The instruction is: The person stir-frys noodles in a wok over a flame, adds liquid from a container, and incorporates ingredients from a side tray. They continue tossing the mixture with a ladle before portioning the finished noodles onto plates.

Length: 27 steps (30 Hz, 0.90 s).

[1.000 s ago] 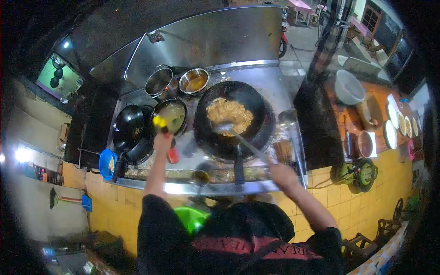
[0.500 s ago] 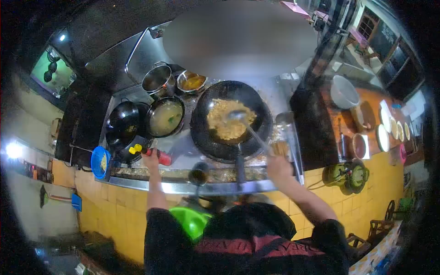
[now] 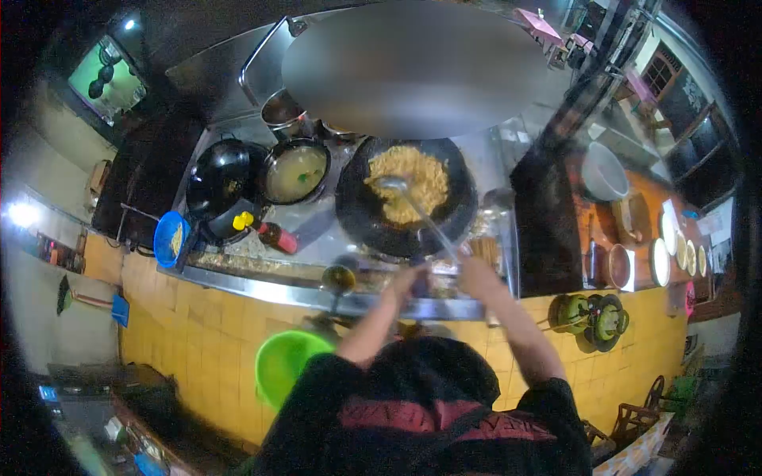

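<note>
A large black wok [image 3: 357,226] sits on the stove with chunky yellow-brown food [image 3: 425,178] in it. My right hand [image 3: 480,279] grips the long handle of a metal ladle [image 3: 391,184], whose bowl rests in the food at its left side. My left hand [image 3: 403,287] is closed round the wok's handle at the near rim, its fingers somewhat blurred. Left of the wok, a red sauce bottle [image 3: 278,237] with a yellow cap [image 3: 243,220] is on the stove ledge, apart from both hands.
A pan of cloudy liquid [image 3: 296,173] and a black wok [image 3: 226,178] are at the left, near a blue basket [image 3: 169,239]. A small dark pot [image 3: 339,278] is on the front ledge. A green basin [image 3: 290,369] lies below. Bowls [image 3: 660,262] line the right-hand table.
My left hand has let go of the sauce bottle and moved right to the wok's handle. The ladle's bowl has shifted left through the food. The view has shifted slightly.
</note>
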Motion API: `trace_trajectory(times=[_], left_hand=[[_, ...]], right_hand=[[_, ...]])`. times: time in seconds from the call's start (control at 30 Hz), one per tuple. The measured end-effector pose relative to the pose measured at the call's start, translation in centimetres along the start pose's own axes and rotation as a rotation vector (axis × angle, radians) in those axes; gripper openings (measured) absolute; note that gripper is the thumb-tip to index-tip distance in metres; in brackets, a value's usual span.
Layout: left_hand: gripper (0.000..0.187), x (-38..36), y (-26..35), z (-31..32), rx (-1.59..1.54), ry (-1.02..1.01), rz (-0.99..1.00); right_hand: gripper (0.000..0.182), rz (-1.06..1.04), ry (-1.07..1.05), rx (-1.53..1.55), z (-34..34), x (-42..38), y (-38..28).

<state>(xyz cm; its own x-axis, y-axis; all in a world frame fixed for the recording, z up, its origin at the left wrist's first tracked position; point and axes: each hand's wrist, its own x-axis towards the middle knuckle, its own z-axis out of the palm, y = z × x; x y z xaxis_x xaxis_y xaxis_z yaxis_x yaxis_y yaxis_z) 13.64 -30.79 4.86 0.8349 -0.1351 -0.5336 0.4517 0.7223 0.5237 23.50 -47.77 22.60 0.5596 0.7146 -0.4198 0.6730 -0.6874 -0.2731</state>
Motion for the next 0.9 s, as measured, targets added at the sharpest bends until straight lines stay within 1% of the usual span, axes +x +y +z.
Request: trace_trajectory(times=[0.03,0.07,0.1,0.13,0.2,0.23,0.27,0.3,0.33,0.4,0.43,0.5,0.53,0.57,0.6,0.67,0.7,0.73,0.77,0.83,0.87,0.9], left_hand=[[0.024,-0.1,-1.5,0.8,0.113,0.099,0.167],[0.018,0.6,-3.0,2.2,0.222,0.199,0.341],[0.012,0.1,-1.4,6.8,-0.039,0.576,0.096],[0.012,-4.1,0.7,10.4,-0.141,0.454,0.095],[0.011,-13.1,5.4,18.2,-0.337,0.216,0.056],[0.011,-13.9,5.7,17.5,-0.312,0.178,-0.064],[0.011,-14.7,6.1,16.7,-0.283,0.135,-0.183],[0.009,-14.3,6.2,15.6,-0.223,0.284,-0.185],[0.01,-13.5,6.1,13.8,-0.106,0.336,-0.138],[0.011,-8.1,1.3,5.7,0.047,0.348,-0.002],[0.011,-8.7,-0.1,6.5,0.036,0.352,-0.016],[0.012,-10.8,-1.0,10.7,0.253,0.487,0.028],[0.011,-14.1,-0.4,13.8,0.163,0.41,0.016],[0.013,-16.6,0.3,16.1,0.129,0.321,-0.002],[0.014,-18.1,0.7,17.1,0.099,0.234,-0.031],[0.015,-14.8,1.6,12.4,0.239,0.286,-0.102],[0.016,-13.4,3.3,10.6,0.252,0.352,-0.026],[0.017,-12.6,4.0,9.2,0.271,0.414,0.045],[0.017,-12.2,3.1,8.6,0.282,0.411,0.031],[0.017,-11.6,1.1,8.5,0.296,0.425,0.112],[0.017,-14.3,1.2,11.8,0.243,0.395,0.052],[0.018,-15.9,-0.4,12.2,0.326,0.257,0.065]], right_hand=[[0.04,0.058,0.015,0.31,-1.9,-1.9,-0.1],[0.044,0.133,-0.013,0.194,-6.2,-5.2,-1.1],[0.048,0.207,-0.03,0.082,-9.0,-7.0,-1.7],[0.048,0.198,-0.025,0.079,-9.9,-7.9,-1.4],[0.051,0.086,0.034,-0.042,-10.1,-9.4,-0.4],[0.051,0.084,0.046,-0.038,-10.3,-9.3,-0.3],[0.053,0.026,0.032,0.018,-10.2,-9.5,-0.2],[0.054,-0.031,0.002,0.077,-9.6,-10.0,-0.2],[0.054,-0.029,-0.015,0.081,-9.1,-10.3,0.2],[0.05,-0.155,0.067,0.059,-7.9,-10.8,1.0],[0.05,-0.152,0.049,0.062,-7.2,-11.1,0.5],[0.049,0.073,0.032,-0.002,-6.7,-10.6,-1.4],[0.049,0.181,0.028,-0.033,-6.6,-10.1,-1.9],[0.05,0.159,0.057,-0.037,-5.4,-9.5,-1.1],[0.05,0.162,0.067,-0.024,-5.7,-9.5,-1.4],[0.049,0.061,0.069,-0.05,-6.0,-10.9,-1.6],[0.048,-0.013,0.077,-0.14,-5.0,-10.8,-0.9],[0.048,-0.006,0.072,-0.127,-3.9,-10.4,-0.7],[0.048,0.043,0.107,-0.167,-2.8,-9.7,-0.4],[0.048,0.154,0.126,-0.243,-1.3,-8.7,-0.2],[0.048,0.161,0.143,-0.246,-1.8,-8.7,0.0],[0.048,0.169,0.18,-0.219,-2.2,-9.1,0.1]])
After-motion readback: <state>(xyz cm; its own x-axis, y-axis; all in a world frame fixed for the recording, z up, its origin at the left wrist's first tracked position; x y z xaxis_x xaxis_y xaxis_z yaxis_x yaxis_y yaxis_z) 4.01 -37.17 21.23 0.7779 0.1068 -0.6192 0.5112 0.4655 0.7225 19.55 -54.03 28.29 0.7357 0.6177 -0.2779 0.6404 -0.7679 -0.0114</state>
